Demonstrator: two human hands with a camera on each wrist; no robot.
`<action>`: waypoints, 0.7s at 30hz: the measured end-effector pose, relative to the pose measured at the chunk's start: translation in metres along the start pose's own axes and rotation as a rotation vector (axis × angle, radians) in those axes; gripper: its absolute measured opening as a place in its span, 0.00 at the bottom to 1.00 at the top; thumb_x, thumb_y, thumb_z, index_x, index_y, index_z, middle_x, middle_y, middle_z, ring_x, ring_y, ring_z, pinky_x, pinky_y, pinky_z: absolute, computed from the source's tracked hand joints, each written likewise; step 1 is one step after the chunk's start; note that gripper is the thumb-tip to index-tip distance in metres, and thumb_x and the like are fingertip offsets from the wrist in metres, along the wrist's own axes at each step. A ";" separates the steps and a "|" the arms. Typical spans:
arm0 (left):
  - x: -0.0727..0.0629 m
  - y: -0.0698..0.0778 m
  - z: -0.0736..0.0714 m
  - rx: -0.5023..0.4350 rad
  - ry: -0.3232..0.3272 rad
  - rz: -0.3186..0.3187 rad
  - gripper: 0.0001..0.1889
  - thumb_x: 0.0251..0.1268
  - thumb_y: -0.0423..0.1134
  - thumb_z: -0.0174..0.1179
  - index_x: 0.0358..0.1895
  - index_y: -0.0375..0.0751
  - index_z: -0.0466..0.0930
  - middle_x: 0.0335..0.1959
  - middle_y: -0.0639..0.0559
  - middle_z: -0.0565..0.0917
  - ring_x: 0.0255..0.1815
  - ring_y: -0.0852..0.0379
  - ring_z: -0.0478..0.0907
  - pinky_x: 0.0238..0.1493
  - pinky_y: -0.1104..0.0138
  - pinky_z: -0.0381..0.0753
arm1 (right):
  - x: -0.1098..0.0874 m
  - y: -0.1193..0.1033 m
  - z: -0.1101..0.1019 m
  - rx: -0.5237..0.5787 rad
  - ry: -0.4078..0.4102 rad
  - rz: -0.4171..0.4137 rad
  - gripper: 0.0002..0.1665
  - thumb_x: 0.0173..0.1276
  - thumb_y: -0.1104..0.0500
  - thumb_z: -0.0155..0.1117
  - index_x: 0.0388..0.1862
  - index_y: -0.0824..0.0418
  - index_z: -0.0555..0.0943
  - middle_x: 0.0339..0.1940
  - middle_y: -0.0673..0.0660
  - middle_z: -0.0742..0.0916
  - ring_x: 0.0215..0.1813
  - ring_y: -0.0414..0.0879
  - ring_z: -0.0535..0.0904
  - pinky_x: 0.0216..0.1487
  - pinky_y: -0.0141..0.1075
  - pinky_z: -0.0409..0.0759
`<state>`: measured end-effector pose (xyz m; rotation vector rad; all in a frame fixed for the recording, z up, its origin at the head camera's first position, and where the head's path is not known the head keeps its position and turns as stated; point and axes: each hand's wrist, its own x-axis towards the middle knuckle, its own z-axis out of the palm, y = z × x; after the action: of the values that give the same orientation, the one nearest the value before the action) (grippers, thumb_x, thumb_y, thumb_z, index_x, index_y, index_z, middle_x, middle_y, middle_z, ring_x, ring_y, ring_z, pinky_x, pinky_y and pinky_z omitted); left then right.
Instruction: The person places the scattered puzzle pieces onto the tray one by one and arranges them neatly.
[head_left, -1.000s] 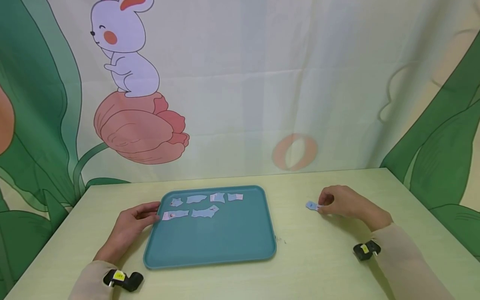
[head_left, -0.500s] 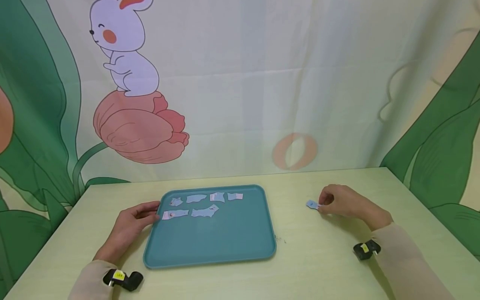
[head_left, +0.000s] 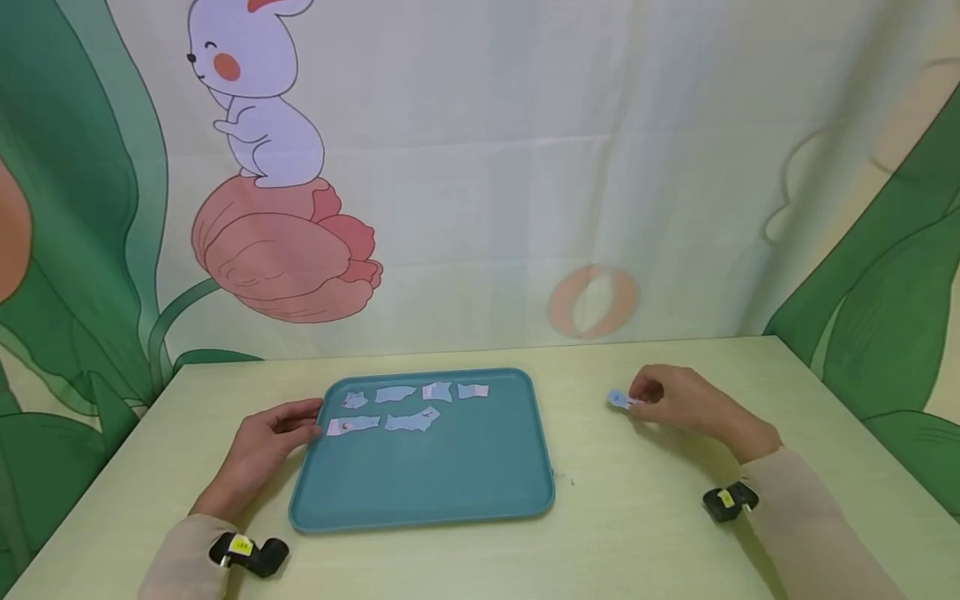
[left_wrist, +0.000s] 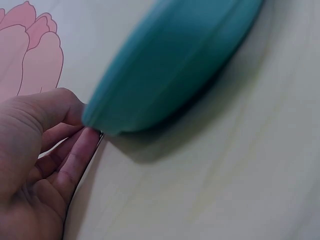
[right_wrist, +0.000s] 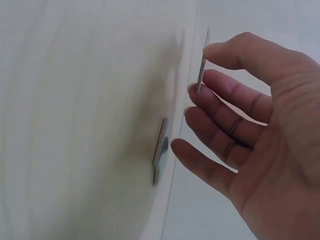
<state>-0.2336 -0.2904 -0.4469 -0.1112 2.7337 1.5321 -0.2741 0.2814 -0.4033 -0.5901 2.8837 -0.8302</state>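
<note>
My right hand [head_left: 678, 406] is over the right side of the table, thumb and fingertips pinching a flat, light blue puzzle piece [head_left: 618, 399]. The right wrist view shows that held puzzle piece [right_wrist: 203, 62] edge-on, with a second thin piece [right_wrist: 159, 152] lower down by the little finger. At the tray's left edge, my left hand [head_left: 266, 442] grips the rim of the teal tray [head_left: 420, 523] between thumb and fingers. Up close, the thumb and a finger meet at the tray's rim [left_wrist: 150, 90]. Several irregular blue-and-pink puzzle pieces [head_left: 411, 420] lie in two rows on the tray.
The pale yellow table [head_left: 622, 542] reaches back to a printed curtain [head_left: 465, 208] with a rabbit on a tulip. A few small dark marks [head_left: 564, 478] are on the table by the tray's right side. Each sleeve carries a black wrist camera [head_left: 251, 554].
My right hand has shifted slightly left with the pinched puzzle piece, which now sits a little higher in the head view. The left hand keeps its place on the tray; the head view shifts slightly.
</note>
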 end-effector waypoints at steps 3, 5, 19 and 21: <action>0.000 0.001 0.000 0.001 0.001 0.003 0.27 0.78 0.37 0.63 0.76 0.33 0.73 0.69 0.35 0.79 0.65 0.42 0.79 0.63 0.63 0.82 | 0.004 -0.008 0.003 0.025 0.019 -0.033 0.10 0.70 0.59 0.74 0.44 0.63 0.84 0.39 0.51 0.85 0.41 0.47 0.78 0.40 0.38 0.81; -0.001 0.001 -0.001 0.001 0.001 0.007 0.27 0.78 0.36 0.64 0.76 0.33 0.73 0.69 0.34 0.79 0.65 0.41 0.79 0.62 0.65 0.83 | 0.006 -0.014 0.005 0.037 0.026 -0.057 0.10 0.69 0.60 0.74 0.45 0.64 0.85 0.40 0.52 0.86 0.42 0.47 0.79 0.41 0.38 0.82; -0.002 0.001 0.000 -0.004 0.005 0.013 0.27 0.77 0.34 0.65 0.75 0.33 0.74 0.68 0.34 0.80 0.65 0.40 0.80 0.62 0.63 0.83 | 0.033 -0.060 0.022 0.035 0.028 -0.242 0.06 0.69 0.63 0.73 0.43 0.62 0.86 0.41 0.52 0.87 0.46 0.52 0.84 0.55 0.56 0.85; -0.002 0.001 0.000 -0.006 0.005 0.009 0.27 0.77 0.34 0.65 0.75 0.33 0.74 0.68 0.34 0.80 0.65 0.40 0.79 0.62 0.63 0.83 | 0.038 -0.068 0.024 0.026 0.020 -0.267 0.06 0.70 0.63 0.73 0.42 0.61 0.85 0.41 0.51 0.87 0.47 0.53 0.84 0.55 0.56 0.85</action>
<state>-0.2316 -0.2901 -0.4459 -0.1032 2.7374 1.5440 -0.2816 0.2018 -0.3873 -0.9848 2.8458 -0.9072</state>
